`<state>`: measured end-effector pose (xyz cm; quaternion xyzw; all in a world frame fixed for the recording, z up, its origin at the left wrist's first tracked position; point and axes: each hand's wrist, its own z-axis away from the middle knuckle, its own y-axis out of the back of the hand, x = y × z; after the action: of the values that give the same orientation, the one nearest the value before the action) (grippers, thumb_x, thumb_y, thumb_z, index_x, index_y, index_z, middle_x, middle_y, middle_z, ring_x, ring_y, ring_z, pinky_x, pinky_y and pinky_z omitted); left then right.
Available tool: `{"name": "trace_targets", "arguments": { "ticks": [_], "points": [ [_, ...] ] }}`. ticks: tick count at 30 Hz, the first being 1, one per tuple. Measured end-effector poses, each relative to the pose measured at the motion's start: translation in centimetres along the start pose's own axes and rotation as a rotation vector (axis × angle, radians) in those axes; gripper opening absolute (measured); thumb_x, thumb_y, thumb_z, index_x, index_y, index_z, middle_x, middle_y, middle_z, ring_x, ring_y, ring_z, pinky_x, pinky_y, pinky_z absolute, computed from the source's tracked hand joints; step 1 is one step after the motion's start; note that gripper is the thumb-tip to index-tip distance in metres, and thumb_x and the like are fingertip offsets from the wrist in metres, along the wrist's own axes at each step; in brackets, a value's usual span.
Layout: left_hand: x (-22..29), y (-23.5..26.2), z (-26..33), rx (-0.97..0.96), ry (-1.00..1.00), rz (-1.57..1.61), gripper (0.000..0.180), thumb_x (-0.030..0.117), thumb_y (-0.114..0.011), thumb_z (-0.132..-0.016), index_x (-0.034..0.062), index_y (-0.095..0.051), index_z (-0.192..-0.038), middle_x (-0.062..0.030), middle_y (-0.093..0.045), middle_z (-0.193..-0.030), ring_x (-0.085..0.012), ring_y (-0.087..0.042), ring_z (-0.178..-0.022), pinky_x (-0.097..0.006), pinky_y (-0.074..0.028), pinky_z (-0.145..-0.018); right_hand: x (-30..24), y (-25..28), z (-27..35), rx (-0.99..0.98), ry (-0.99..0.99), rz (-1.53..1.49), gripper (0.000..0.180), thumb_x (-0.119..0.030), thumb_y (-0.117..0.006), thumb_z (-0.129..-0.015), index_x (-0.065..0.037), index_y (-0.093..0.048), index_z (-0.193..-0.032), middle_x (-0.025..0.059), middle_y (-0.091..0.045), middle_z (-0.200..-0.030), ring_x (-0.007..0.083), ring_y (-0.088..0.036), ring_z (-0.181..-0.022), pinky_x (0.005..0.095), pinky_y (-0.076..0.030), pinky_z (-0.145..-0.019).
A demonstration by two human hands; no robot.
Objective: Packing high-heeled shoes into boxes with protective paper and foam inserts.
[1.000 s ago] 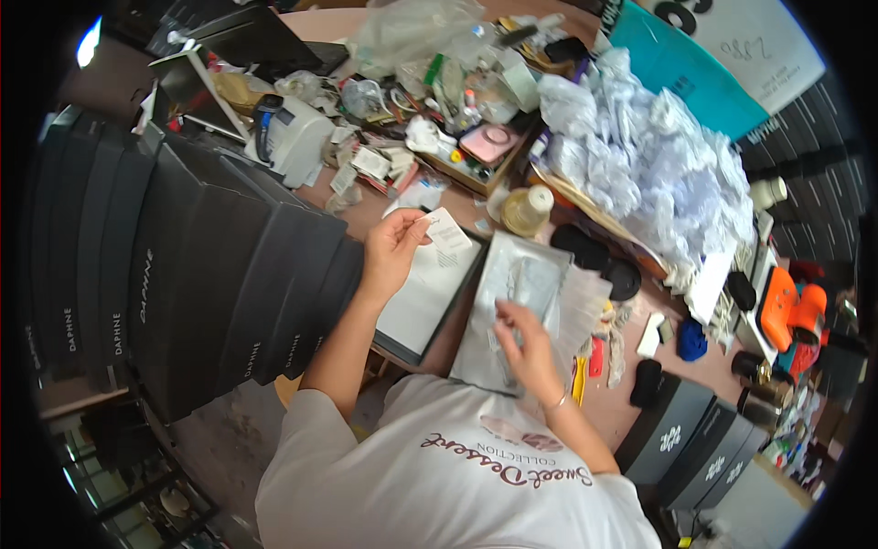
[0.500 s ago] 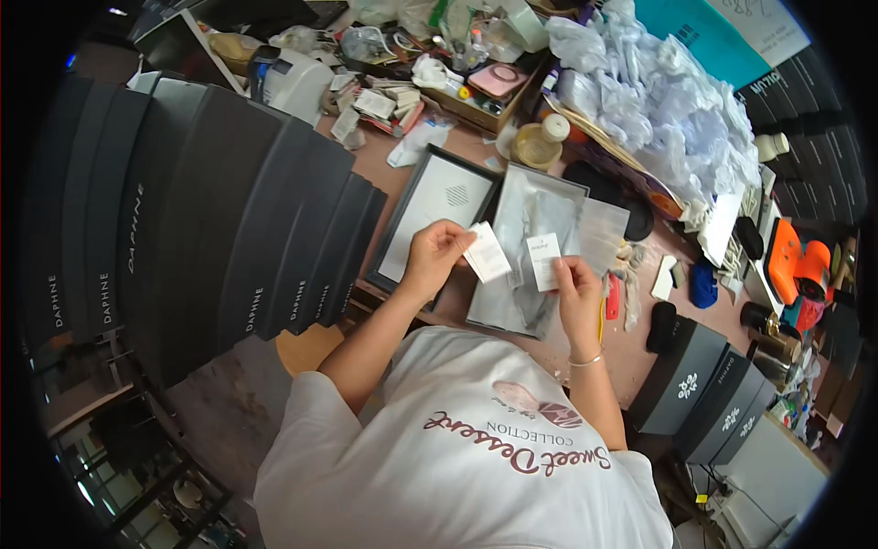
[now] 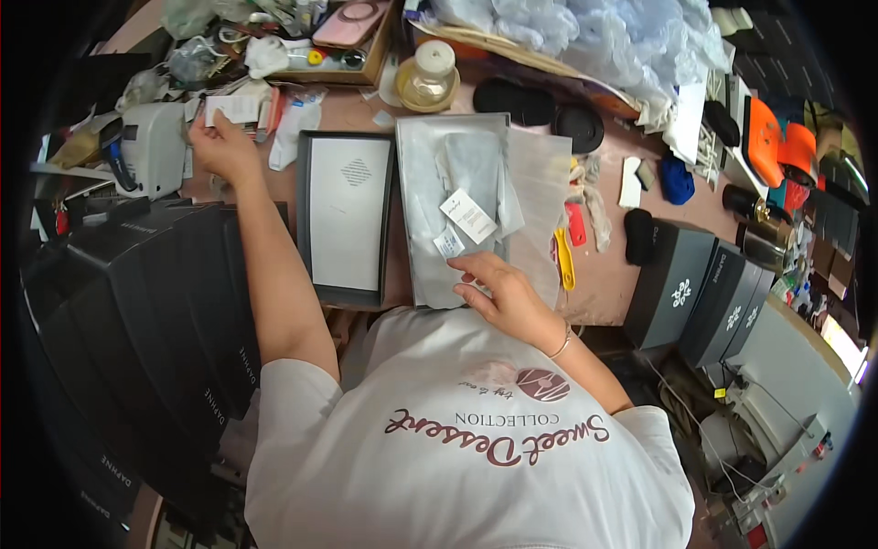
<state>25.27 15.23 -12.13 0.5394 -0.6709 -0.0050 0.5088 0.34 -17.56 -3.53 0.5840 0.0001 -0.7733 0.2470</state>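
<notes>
At the far left my left hand (image 3: 224,149) is stretched out, its fingers closed on white cards (image 3: 234,109) over a pile of small card bundles. My right hand (image 3: 503,291) hovers over the near end of an open grey shoebox (image 3: 407,229), fingers apart and holding nothing. Inside that box lies something wrapped in pale tissue (image 3: 474,160), its shape hidden. A white hang tag (image 3: 468,216) and a smaller printed label (image 3: 448,242) rest on the wrapping, just beyond my right fingertips. Left of the box sits a dark-rimmed lid (image 3: 347,220) with its white inside up.
Black shoeboxes (image 3: 137,302) are stacked at the left, below a grey-white machine (image 3: 154,146). A lidded jar (image 3: 428,78) stands behind the box. Translucent sheets (image 3: 540,210), a yellow cutter (image 3: 563,259) and a red tool (image 3: 574,223) lie to its right. Two upright boxes (image 3: 672,284) stand further right.
My left hand has swung far left with the white cards. My right hand has let go of its hang tag, which now lies in the box. The view has shifted.
</notes>
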Motion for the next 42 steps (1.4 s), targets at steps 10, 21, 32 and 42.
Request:
{"name": "trace_targets", "arguments": {
  "ticks": [10, 21, 32, 42],
  "points": [
    [-1.4, 0.9, 0.3, -0.085, -0.134, 0.005, 0.022, 0.015, -0.061, -0.090, -0.0041, -0.059, -0.101, -0.0158, -0.065, -0.087, -0.0220, -0.066, -0.077, -0.030, -0.053, -0.065, -1.3, 4.2, 3.0, -0.004, -0.112, 0.017, 0.032, -0.008, -0.065, -0.084, -0.001, -0.058, -0.114, 0.0138, -0.060, -0.097, 0.0253, -0.063, -0.077, 0.0326, -0.051, -0.068],
    [-3.7, -0.2, 0.2, -0.108, -0.039, 0.079, 0.023, 0.022, -0.062, -0.087, -0.0009, -0.060, -0.087, -0.0116, -0.065, -0.067, -0.0233, -0.063, -0.055, -0.034, -0.049, -0.053, -1.5, 2.8, 5.2, 0.028, -0.051, 0.179, 0.029, -0.008, -0.065, -0.084, 0.000, -0.059, -0.111, 0.0149, -0.060, -0.099, 0.0276, -0.065, -0.079, 0.0326, -0.052, -0.067],
    [0.4, 1.3, -0.3, -0.173, -0.207, -0.039, 0.020, 0.019, -0.058, -0.087, 0.0014, -0.055, -0.078, -0.0201, -0.060, -0.073, -0.0390, -0.057, -0.066, -0.046, -0.042, -0.060, -2.1, 1.9, 4.8, 0.068, -0.027, 0.267, 0.029, -0.011, -0.066, -0.082, -0.003, -0.061, -0.109, 0.0123, -0.061, -0.096, 0.0288, -0.062, -0.074, 0.0346, -0.049, -0.064],
    [-0.9, 0.6, 0.3, -0.054, -0.086, 0.066, 0.018, 0.017, -0.060, -0.086, -0.0007, -0.058, -0.082, -0.0166, -0.059, -0.069, -0.0347, -0.058, -0.063, -0.043, -0.044, -0.057, -2.4, 1.6, 4.2, 0.011, -0.041, 0.343, 0.029, -0.014, -0.066, -0.082, -0.003, -0.061, -0.109, 0.0131, -0.062, -0.100, 0.0318, -0.062, -0.083, 0.0381, -0.050, -0.070]
  ]
}}
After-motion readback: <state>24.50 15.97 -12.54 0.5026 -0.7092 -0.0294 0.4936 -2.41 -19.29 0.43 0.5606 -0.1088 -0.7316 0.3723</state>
